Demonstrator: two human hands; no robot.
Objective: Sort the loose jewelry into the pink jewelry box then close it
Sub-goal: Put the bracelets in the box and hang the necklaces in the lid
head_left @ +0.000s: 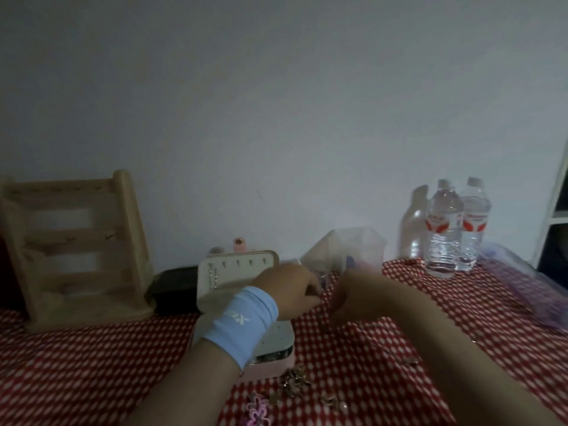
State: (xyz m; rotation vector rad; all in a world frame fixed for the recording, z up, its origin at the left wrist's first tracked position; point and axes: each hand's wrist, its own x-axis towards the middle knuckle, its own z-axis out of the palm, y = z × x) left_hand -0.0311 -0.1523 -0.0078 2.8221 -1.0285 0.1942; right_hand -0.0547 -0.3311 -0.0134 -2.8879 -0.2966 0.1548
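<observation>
- Pink jewelry box (270, 362) at lower centre of frame, open; cream lid (233, 272) raised toward the wall, small hooks along its top, a thin chain apparently hanging at its left side; tray half hidden under the blue wristband (246, 321)
- Left hand (289, 292) just right of the lid, centre frame; fingers curled together, tips apparently pinching something small and dark; item too blurred to name
- Right hand (353, 295) just beside it, knuckles to camera; fingers folded under and hidden; cannot tell pinching or empty
- Loose jewelry (295, 384) heaped on the red dotted cloth (92, 364) just below the box, lower centre; more bits at (333, 401) and lower right (412, 360); pink flower piece (258, 408) at the bottom edge
- Handling, judged: very light; chains limp, prone to tangle and snag in the heap; small metal pieces slick, easy to drop on soft cloth; thin links and posts probably bend under force
- Grip advice: fingertip pinch, one piece at a time; lift a chain by clasp or one end so the rest hangs free; take studs by the head, not the post; steady the heap with the other hand
- Box: rigid, light, likely to slide on cloth; hold the base when pressing the lid shut; check nothing hangs over the rim
- Dim, blurred frame; fine detail unreliable
- Clutter behind: wooden rack (76, 247) at left; two water bottles (455, 226) at right; not in the way
</observation>
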